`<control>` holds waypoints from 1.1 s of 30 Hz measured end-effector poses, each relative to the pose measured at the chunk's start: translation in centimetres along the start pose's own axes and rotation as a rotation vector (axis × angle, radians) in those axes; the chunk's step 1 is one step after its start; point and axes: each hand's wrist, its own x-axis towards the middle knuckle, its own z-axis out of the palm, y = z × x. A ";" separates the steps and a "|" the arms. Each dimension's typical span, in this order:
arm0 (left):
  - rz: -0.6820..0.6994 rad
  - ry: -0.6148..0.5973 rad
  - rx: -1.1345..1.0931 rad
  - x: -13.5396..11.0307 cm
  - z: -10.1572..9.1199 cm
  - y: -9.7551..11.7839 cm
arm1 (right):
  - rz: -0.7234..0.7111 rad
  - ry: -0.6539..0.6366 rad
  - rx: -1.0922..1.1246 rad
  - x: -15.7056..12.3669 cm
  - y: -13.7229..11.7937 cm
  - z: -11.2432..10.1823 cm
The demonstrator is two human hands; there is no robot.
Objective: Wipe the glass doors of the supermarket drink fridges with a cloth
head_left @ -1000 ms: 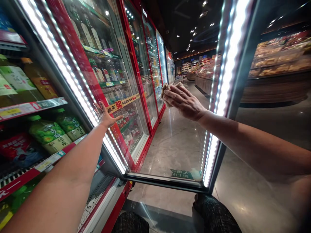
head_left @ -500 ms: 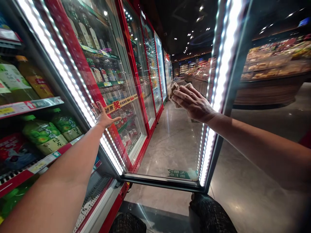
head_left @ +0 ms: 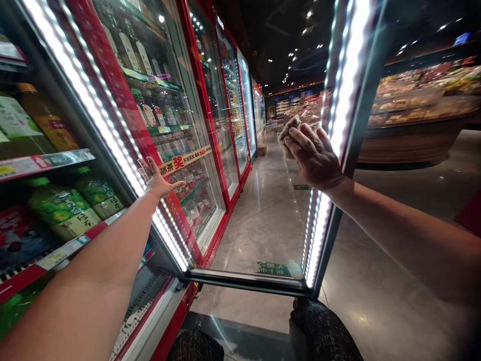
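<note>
Cloth (head_left: 287,129), fuzzy and bunched, lies under our flattened right hand (head_left: 316,159) against the smooth glass door (head_left: 259,225), near its right edge; our left hand (head_left: 156,181) spreads, empty, at the left light strip (head_left: 169,238). How much glass is wiped, we cannot tell. Beside us, rounded plastic bottles (head_left: 59,200) line shelves (head_left: 48,161).

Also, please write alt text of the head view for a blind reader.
The right hand holds a brown cloth at an open glass cooler door, while the left hand is spread by the door's lit left side. Bottled drinks stand on shelves at far left.
</note>
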 end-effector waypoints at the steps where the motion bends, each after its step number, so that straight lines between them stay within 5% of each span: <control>1: -0.004 -0.002 0.000 0.0 0.0 0.0 | 0.024 0.001 -0.006 -0.5 -0.3 0.0; 8: -0.006 0.019 0.010 -0.2 0.1 0.2 | 0.133 0.001 -0.080 -6.7 -1.9 0.7; 14: -0.030 0.000 0.021 -0.5 0.1 0.8 | 0.198 0.059 -0.111 -3.8 0.1 0.1; 19: 0.228 0.048 0.101 -1.1 0.3 0.7 | 0.291 0.077 -0.052 -5.7 -1.6 0.1; 23: 0.404 0.004 0.147 -1.7 0.9 0.9 | 0.228 0.044 -0.023 -8.5 -2.2 0.3; 27: 0.394 -0.007 0.133 -2.2 1.4 1.6 | 0.132 0.019 -0.096 -5.9 0.4 -0.5; 33: 0.393 -0.031 0.077 -2.5 2.0 1.7 | 0.056 0.245 -0.248 -1.4 3.2 -1.9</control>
